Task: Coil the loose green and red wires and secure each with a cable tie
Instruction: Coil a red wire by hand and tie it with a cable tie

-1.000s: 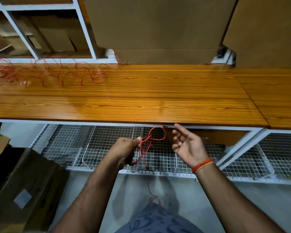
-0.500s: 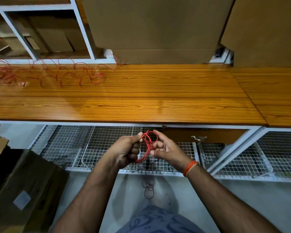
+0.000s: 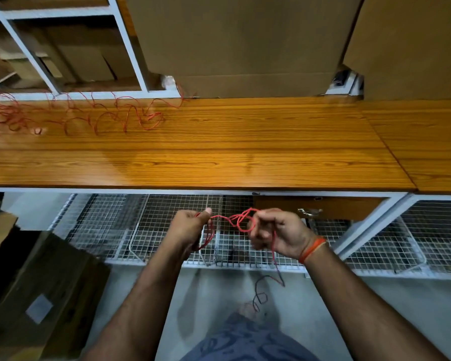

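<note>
While the left hand (image 3: 190, 225) grips the gathered loops of red wire (image 3: 232, 220) below the bench (image 3: 219, 157) edge, the right hand (image 3: 274, 233) pinches a fresh loop; coiling is underway, and the dangling tail needs winding in next.

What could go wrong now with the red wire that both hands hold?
The red wire twists into a small loop between the left hand and right hand; pulling apart may tighten it into a knot. Its loose tail hangs toward the floor and could snag on the wire-mesh shelf.
</note>
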`<act>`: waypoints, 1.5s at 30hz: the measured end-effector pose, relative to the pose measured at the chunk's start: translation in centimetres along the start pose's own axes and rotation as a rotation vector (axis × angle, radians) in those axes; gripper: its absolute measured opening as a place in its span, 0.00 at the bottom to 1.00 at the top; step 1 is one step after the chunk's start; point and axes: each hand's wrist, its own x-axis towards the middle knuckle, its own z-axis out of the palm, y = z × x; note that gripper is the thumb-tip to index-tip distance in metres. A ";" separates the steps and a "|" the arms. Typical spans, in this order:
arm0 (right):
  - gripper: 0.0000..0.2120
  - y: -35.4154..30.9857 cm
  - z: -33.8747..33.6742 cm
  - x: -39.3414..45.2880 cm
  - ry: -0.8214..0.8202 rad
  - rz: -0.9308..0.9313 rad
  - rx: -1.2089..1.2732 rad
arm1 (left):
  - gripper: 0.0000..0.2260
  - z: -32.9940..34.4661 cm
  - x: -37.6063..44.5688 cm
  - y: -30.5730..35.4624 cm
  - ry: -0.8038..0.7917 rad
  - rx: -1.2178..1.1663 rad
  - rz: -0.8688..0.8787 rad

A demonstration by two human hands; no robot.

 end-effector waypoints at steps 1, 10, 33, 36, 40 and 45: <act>0.14 0.3 -0.1 0.5 0.064 -0.057 0.094 | 0.16 0.1 0.0 0.0 -0.016 0.011 0.009; 0.16 1.5 -2.7 0.7 0.701 -0.347 -0.083 | 0.16 -0.9 0.1 0.1 0.091 -0.082 -0.043; 0.14 1.7 -3.8 0.5 0.838 -0.323 -0.286 | 0.14 -2.7 2.9 -0.8 0.353 -0.222 -0.076; 0.13 0.9 -3.5 0.5 0.577 -0.178 -0.400 | 0.13 -1.7 2.5 -0.5 0.192 -0.262 -0.038; 0.09 1.1 -3.1 1.1 0.350 0.040 -0.572 | 0.13 0.2 1.6 -0.2 0.016 -0.303 -0.031; 0.17 1.8 -2.7 2.1 0.565 0.116 -0.515 | 0.14 1.0 1.8 -0.1 -0.111 -0.402 -0.027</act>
